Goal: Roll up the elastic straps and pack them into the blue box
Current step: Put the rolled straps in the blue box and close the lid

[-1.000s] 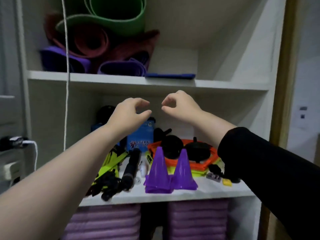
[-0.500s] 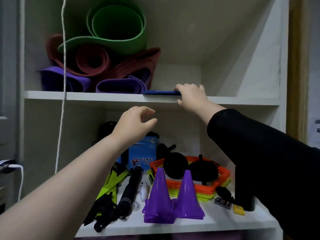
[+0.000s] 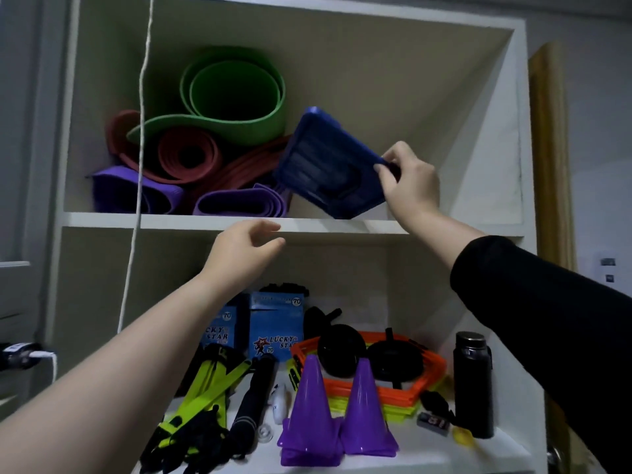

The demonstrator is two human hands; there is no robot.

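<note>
On the upper shelf [image 3: 205, 220] lie loosely rolled elastic straps: a green one [image 3: 236, 97] on top, red ones [image 3: 191, 155] under it, purple ones [image 3: 239, 203] in front. My right hand [image 3: 408, 183] grips the right edge of a flat blue box [image 3: 325, 165] and holds it tilted, its lower corner near the shelf board. My left hand [image 3: 242, 254] hovers just below the shelf edge, fingers apart, holding nothing.
A white cord [image 3: 138, 165] hangs down the left side. The lower shelf holds two purple cones [image 3: 309, 405], orange and yellow hexagon rings [image 3: 424, 378], black discs, blue Lucky Star cartons [image 3: 275, 333], yellow-green straps [image 3: 208, 381] and a black bottle [image 3: 473, 384].
My right hand rose to the upper shelf, took the flat blue box by its edge and tipped it up. The view tilted upward. My left hand stayed below the shelf.
</note>
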